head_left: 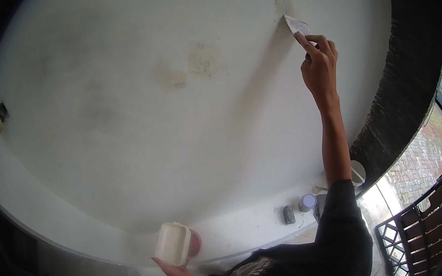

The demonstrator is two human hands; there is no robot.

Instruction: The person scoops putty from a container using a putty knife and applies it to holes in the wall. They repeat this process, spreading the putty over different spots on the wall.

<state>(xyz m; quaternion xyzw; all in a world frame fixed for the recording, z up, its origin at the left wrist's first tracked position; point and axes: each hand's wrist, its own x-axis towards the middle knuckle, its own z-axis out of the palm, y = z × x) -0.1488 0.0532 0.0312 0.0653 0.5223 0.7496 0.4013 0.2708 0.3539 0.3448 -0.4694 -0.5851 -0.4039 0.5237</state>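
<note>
High on the right, my right hand is closed around a small putty knife. The blade's tip meets the white wall just below a greyish smeared patch. Low and to the left, my left hand grips an open cream-coloured foam box from underneath, its hollow side facing me. Two tan, rough patches mark the middle of the wall.
Behind the foam box is a reddish container. A lidded can, a dark small block and a white bucket stand along the ledge. A socket with a cord is far left; a slatted gate stands right.
</note>
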